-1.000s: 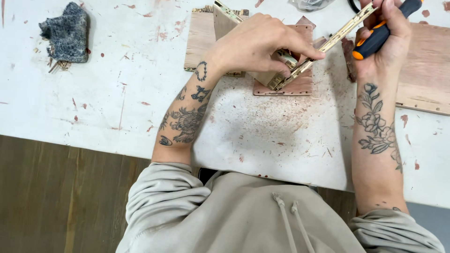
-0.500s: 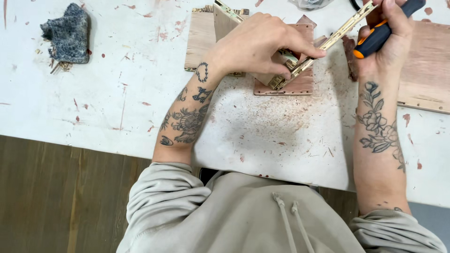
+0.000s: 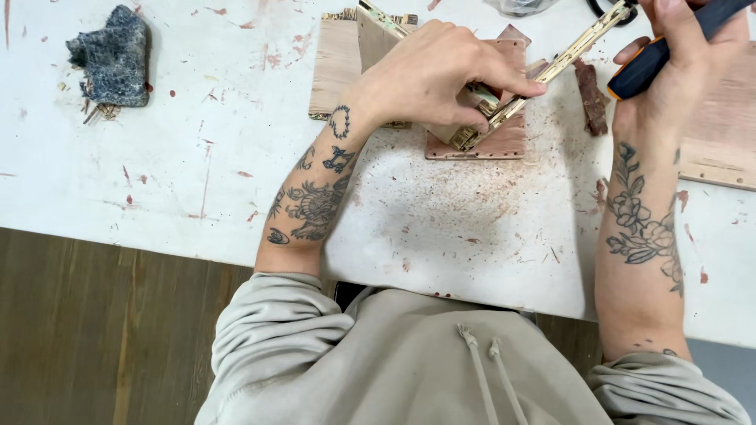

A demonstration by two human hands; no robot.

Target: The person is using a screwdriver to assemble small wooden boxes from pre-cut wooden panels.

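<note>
My left hand (image 3: pixel 437 75) grips a small light wooden piece (image 3: pixel 370 35) and presses it down on a reddish-brown board (image 3: pixel 508 142). A thin pale strip (image 3: pixel 551 71) runs diagonally from under its fingers up to the right. My right hand (image 3: pixel 669 67) is closed around a tool with a black and orange handle (image 3: pixel 650 63), whose working end lies beyond the top edge. A dark red-brown sliver of wood (image 3: pixel 591 98) lies between the two hands. Reddish sawdust covers the white table (image 3: pixel 197 157) below the board.
A dark grey-blue crumpled rag (image 3: pixel 114 55) lies at the far left. A pale plywood sheet (image 3: pixel 339 63) sits under my left hand's work, and another brown board (image 3: pixel 724 118) lies at the right. The table's near edge runs above a dark wooden floor (image 3: pixel 94 338).
Both hands stay in nearly the same places. The right hand with the tool has shifted slightly up and to the right along the strip.
</note>
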